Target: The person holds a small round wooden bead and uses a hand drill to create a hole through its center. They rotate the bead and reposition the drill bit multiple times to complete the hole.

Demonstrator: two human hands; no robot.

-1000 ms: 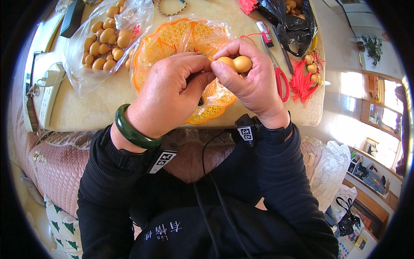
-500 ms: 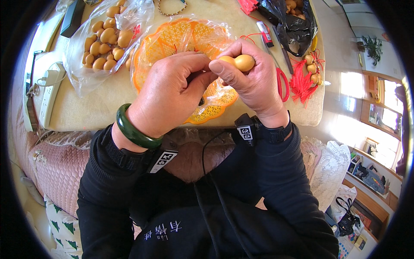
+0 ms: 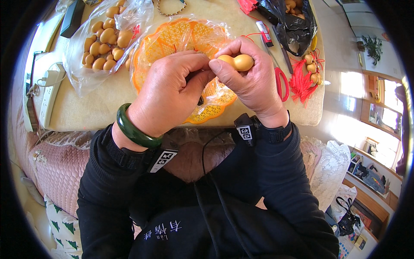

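A small tan double-bulbed gourd (image 3: 243,63) lies in my right hand (image 3: 258,84), gripped between thumb and fingers. The thumb presses along its near side. My left hand (image 3: 166,93), with a dark green bangle (image 3: 133,131) at the wrist, has its fingers pinched together at the gourd's narrow end. What those fingertips hold, if anything, is hidden behind the hand. Both hands are above an orange lattice basket (image 3: 148,45) lined with clear plastic. A thin red cord (image 3: 248,35) shows just beyond my right fingers.
On the left, a clear bag (image 3: 77,80) holds several gourds (image 3: 105,36), near a power strip (image 3: 51,95). Rightward are red-handled scissors (image 3: 286,88), a glue tube (image 3: 264,33), gourds with red tassels (image 3: 302,84) and a black bag (image 3: 297,34). A bead chain (image 3: 171,13) lies at the far edge.
The gourd has shifted slightly left in my right fingers, and a bit more of its smaller bulb shows. Both hands stay in nearly the same place.
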